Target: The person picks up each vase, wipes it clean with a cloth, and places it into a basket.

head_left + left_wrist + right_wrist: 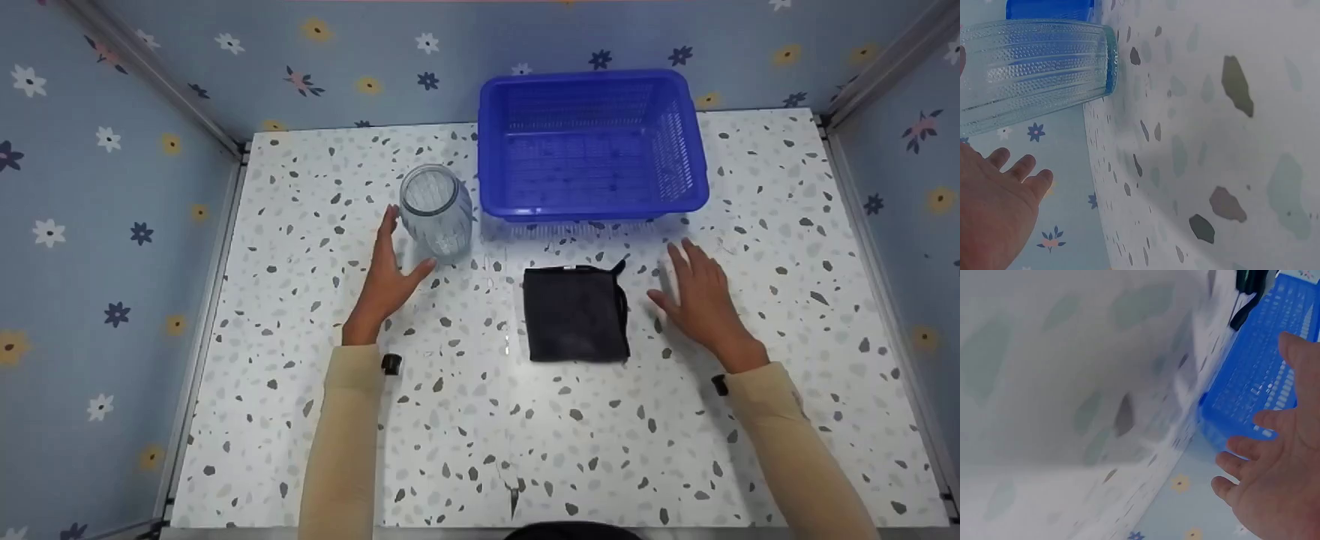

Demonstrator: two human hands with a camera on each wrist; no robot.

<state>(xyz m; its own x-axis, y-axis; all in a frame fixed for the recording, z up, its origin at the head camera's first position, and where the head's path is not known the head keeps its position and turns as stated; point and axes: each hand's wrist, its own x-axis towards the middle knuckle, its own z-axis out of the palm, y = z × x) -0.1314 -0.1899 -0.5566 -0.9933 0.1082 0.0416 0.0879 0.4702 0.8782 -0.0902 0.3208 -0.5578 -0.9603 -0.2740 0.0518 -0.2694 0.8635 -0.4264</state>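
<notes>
A clear ribbed glass jar stands upright on the speckled table, left of the basket. My left hand is beside it with thumb and fingers spread around its near left side. In the left wrist view the fingers lie apart from the textured glass jar. A folded black cloth item with a strap on its right edge lies mid-table. To its right my right hand hovers with spread fingers and holds nothing. The right wrist view shows the same hand in front of the basket.
A blue plastic basket with perforated walls stands at the back of the table, behind the cloth item. Flowered blue panels rise at the back and both sides. A dark round edge shows at the bottom of the head view.
</notes>
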